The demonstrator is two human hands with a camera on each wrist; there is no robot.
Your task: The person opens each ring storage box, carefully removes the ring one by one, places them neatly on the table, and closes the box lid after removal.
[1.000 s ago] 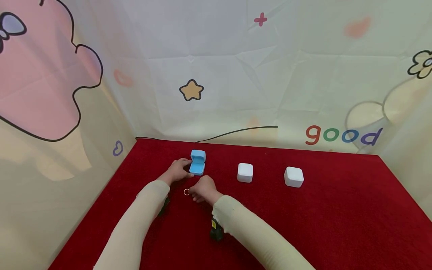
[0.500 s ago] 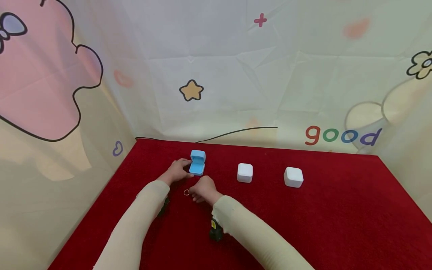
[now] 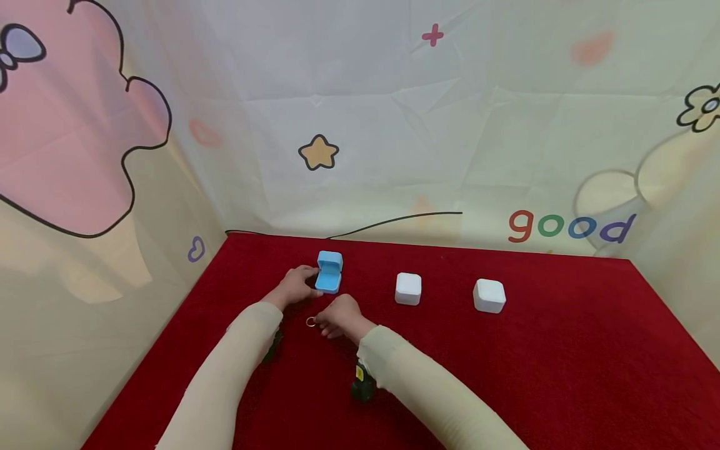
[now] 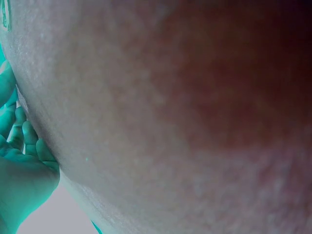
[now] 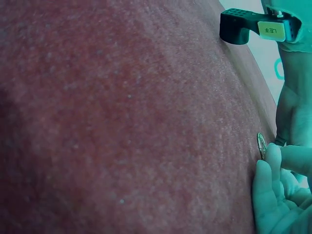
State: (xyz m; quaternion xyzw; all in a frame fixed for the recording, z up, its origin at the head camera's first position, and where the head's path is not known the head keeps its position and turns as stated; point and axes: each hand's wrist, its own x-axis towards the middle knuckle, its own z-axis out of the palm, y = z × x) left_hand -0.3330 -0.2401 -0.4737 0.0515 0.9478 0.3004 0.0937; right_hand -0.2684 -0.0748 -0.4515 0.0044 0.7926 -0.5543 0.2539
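Note:
A small light-blue ring box (image 3: 329, 280) stands on the red cloth with its lid raised. My left hand (image 3: 295, 285) holds its left side, thumb by the front corner and fingers by the hinge. Just in front of the box, my right hand (image 3: 340, 316) pinches a thin gold ring (image 3: 310, 322) between thumb and finger, low over the cloth. In the right wrist view the ring (image 5: 262, 145) sticks up from the fingertips (image 5: 274, 155). The left wrist view is mostly cloth, with my left hand (image 4: 24, 165) at its left edge; the box cannot be made out there.
Two white boxes, one in the middle (image 3: 408, 289) and one farther right (image 3: 489, 295), sit on the red cloth (image 3: 540, 369). Behind the table hangs a printed curtain (image 3: 382, 156). A black wrist camera (image 3: 362, 382) hangs below the right sleeve.
Both hands stay almost where they were. The ring has dipped very slightly with the right hand; the right forearm has shifted a touch to the right.

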